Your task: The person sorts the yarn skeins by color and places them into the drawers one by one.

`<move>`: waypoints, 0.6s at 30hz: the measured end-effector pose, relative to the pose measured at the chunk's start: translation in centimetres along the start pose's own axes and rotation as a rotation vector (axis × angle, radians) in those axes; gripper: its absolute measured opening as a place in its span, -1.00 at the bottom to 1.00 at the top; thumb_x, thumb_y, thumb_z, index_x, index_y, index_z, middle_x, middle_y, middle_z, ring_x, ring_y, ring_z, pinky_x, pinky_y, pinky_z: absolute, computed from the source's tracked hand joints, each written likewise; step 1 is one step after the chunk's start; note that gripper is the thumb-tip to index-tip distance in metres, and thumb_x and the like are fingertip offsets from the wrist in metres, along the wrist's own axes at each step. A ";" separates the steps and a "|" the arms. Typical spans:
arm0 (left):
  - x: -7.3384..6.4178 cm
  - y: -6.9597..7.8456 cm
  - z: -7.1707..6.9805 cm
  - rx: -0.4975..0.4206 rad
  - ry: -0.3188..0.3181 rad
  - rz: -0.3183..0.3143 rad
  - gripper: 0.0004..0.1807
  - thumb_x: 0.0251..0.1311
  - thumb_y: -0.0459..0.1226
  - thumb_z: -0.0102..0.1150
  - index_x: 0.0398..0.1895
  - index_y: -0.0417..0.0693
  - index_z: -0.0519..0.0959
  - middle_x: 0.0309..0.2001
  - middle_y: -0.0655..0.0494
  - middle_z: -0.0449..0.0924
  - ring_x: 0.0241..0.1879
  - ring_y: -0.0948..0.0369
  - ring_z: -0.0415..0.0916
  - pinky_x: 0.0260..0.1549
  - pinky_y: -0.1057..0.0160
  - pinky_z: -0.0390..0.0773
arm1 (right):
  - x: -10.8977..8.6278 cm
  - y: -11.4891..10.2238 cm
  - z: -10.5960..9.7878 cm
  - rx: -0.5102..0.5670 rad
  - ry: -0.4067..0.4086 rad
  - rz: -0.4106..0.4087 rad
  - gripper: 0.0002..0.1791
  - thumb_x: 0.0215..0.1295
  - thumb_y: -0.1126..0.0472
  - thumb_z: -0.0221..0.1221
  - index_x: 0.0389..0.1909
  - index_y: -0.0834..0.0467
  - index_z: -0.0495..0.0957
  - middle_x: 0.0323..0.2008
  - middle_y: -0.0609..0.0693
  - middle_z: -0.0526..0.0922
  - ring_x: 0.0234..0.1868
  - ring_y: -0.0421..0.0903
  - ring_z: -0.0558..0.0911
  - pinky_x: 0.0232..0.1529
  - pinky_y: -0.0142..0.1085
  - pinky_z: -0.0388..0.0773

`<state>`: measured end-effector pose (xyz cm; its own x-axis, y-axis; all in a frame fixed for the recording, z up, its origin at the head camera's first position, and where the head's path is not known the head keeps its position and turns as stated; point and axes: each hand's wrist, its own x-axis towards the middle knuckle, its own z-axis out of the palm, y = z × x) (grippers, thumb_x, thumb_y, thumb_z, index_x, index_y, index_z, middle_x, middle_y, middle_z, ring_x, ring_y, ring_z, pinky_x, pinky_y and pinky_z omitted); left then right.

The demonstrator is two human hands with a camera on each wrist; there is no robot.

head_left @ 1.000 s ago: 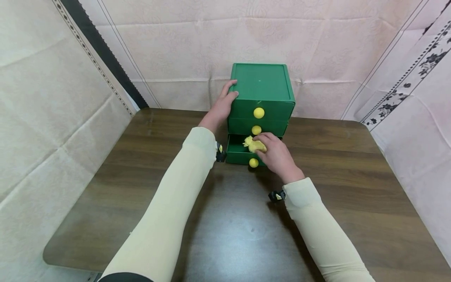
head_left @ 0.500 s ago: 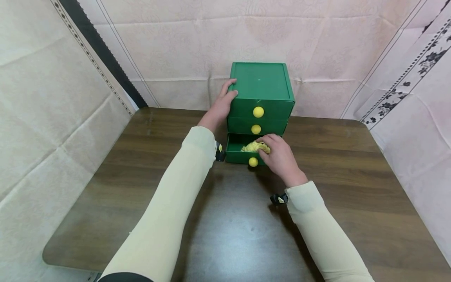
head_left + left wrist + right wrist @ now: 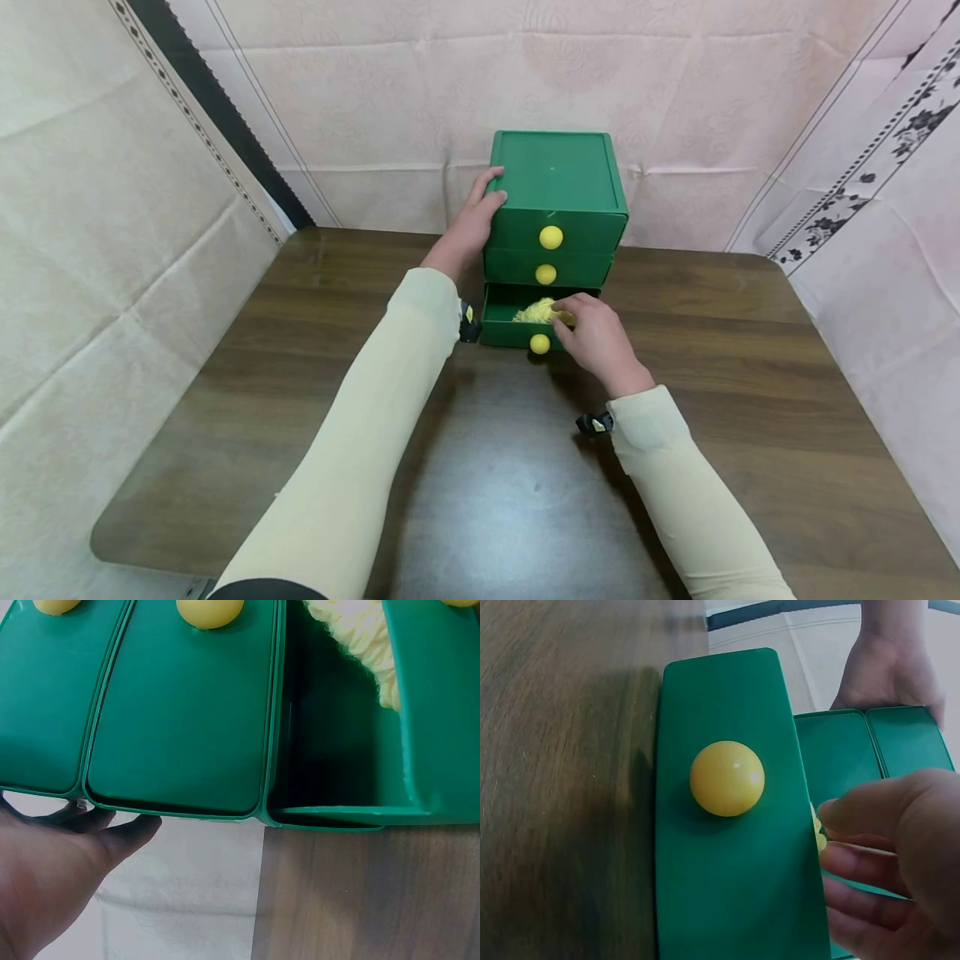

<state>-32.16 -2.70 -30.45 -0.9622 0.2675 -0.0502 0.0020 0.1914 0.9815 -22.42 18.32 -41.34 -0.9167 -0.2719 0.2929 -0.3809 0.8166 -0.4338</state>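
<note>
A green cabinet (image 3: 555, 171) of stacked drawers with round yellow knobs stands on the table. Its bottom drawer (image 3: 506, 335) is pulled out, and a bundle of pale yellow yarn (image 3: 534, 312) lies inside, its twisted strands showing in the left wrist view. My right hand (image 3: 598, 337) is at the right part of that drawer, thumb and fingertips apart at the yarn's right end, which they partly hide. Up at the cabinet's left side, my left hand (image 3: 471, 223) rests with extended fingers against the wall and top edge.
The upper drawers, with their knobs (image 3: 551, 237), are closed. Behind the cabinet hangs a pale patterned cloth (image 3: 360, 108), close to the brown wooden table's (image 3: 712, 333) back edge. My sleeved forearms reach across the table from the front.
My right hand lowered the yarn into the bottom drawer, and its fingers have since drawn back to the right, exposing more of it. My left hand has stayed on the cabinet.
</note>
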 end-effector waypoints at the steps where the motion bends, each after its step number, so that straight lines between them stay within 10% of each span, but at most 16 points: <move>1: 0.0 0.0 0.0 -0.001 -0.001 0.001 -0.45 0.50 -0.08 -0.32 0.50 0.41 -0.04 0.55 0.21 -0.24 0.47 0.11 -0.14 0.41 -0.08 0.02 | 0.1 0.0 0.0 -0.006 -0.009 0.006 -0.72 0.34 0.15 0.19 -0.03 0.23 0.63 0.00 0.15 0.64 -0.04 0.09 0.63 -0.04 -0.03 0.59; 18: 0.2 -0.1 -0.2 -0.012 -0.002 0.007 -0.46 0.50 -0.08 -0.31 0.50 0.42 -0.03 0.55 0.22 -0.25 0.47 0.12 -0.14 0.40 -0.06 0.04 | 0.1 -0.6 0.6 -0.047 -0.105 -0.038 -0.67 0.41 0.10 0.11 0.03 0.20 0.63 0.04 0.12 0.65 0.10 0.08 0.59 0.14 -0.02 0.50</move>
<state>-32.44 -2.84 -30.57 -0.9617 0.2706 -0.0433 0.0059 0.1783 0.9840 -22.42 17.52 -41.57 -0.9103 -0.3531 0.2162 -0.4117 0.8268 -0.3833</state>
